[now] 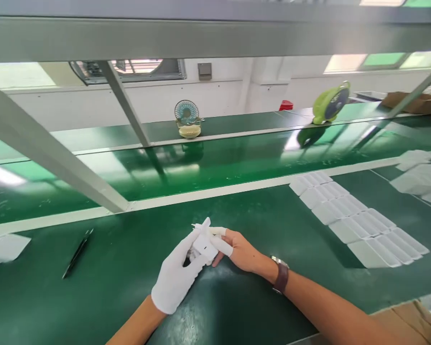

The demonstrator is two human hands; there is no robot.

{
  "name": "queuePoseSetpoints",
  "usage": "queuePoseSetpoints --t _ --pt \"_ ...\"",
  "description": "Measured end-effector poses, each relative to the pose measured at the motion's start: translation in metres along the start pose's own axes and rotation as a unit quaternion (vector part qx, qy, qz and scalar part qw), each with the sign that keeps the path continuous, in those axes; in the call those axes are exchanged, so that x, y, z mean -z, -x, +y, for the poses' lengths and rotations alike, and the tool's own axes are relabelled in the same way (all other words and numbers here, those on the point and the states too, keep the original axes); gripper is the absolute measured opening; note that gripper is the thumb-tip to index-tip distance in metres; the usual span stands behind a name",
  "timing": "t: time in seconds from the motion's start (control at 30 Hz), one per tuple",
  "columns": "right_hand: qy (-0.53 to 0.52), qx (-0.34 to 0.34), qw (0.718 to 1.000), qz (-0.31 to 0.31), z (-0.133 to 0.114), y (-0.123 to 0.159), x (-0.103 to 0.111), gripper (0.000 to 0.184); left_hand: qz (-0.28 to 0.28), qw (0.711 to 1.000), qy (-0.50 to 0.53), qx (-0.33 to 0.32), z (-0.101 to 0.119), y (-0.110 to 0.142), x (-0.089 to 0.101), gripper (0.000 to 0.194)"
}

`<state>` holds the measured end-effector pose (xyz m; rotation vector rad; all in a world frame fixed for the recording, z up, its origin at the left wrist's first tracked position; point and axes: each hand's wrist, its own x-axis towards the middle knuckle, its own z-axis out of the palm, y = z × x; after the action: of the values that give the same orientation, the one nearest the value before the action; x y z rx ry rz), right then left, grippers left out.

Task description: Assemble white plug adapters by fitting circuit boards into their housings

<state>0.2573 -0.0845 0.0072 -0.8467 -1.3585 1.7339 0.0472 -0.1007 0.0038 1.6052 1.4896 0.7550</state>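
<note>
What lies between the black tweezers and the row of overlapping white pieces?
In the head view, the gloved left hand and the right hand, holding a small white item, lie between the black tweezers and those overlapping white pieces.

"What colours reach you on my near side?"
"I get dark green on the tabletop (107, 297), plain white on the glove (174, 280), white with a small dark mark on the held piece (205, 247), and brown on the watch strap (282, 277)."
"And right and far?"
"Right, I see white trays (362, 223) in ribbed stripes; far, a teal-and-cream fan (187, 112), a lime-green one (323, 104) to its right, and glossy brighter green on the belt (222, 163)."
</note>
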Motion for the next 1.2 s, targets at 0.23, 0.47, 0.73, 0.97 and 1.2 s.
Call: queuePoseSetpoints --t 0.23,0.47,0.73,0.97,1.2 --pt "0.048 -0.006 0.999 -0.025 -0.008 0.004 -0.001 0.058 -0.030 0.997 0.062 -0.045 0.011 0.005 0.002 0.055" --pt "0.113 -0.021 0.993 -0.013 0.005 0.008 -0.002 0.063 -0.010 0.996 0.086 -0.033 0.007 0.006 -0.002 0.058" --pt "0.120 -0.036 0.992 -0.017 0.001 0.007 -0.005 0.064 -0.021 0.991 0.110 -0.068 0.000 0.005 0.004 0.037" --pt "0.151 -0.011 0.988 -0.027 -0.008 0.007 -0.004 0.052 -0.049 0.986 0.111 -0.114 0.000 0.006 0.007 0.039" --pt "0.138 -0.020 0.990 -0.025 -0.007 0.008 -0.003 0.051 -0.060 0.987 0.110 -0.103 0.000 0.007 0.006 0.039"
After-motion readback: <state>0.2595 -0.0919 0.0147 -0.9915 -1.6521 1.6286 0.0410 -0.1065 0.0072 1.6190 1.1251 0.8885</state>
